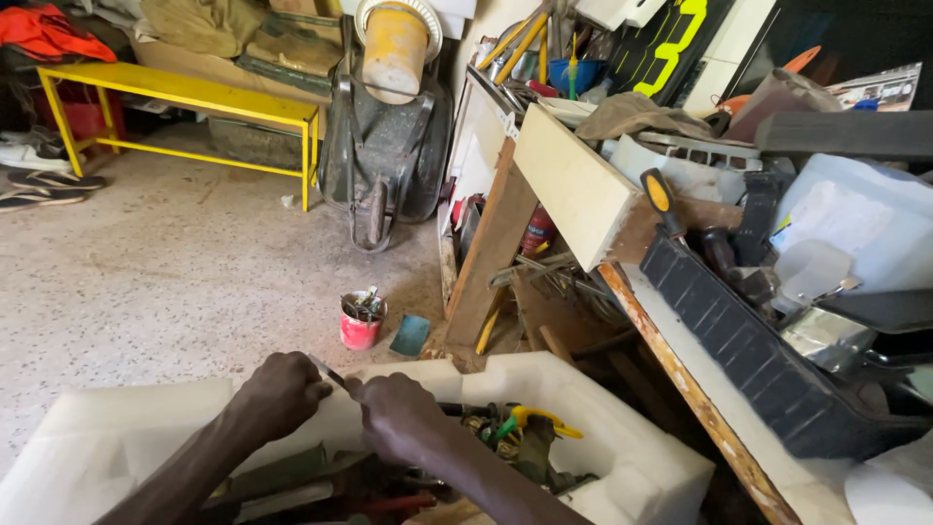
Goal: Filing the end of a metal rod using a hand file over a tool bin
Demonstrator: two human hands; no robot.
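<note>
Both hands meet above the white foam box (622, 457): the left hand (280, 394) and right hand (397, 416) are each closed around a thin metal strip (328, 370), mostly hidden between them. Tangled tools (515, 433) fill the box below. Beyond its far edge, a red tin (361, 322) stands on the speckled floor (175, 282).

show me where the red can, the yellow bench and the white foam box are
red can (359, 332), head view, front of its side wall
yellow bench (175, 89), head view, top board
white foam box (622, 457), head view, right rim
</note>
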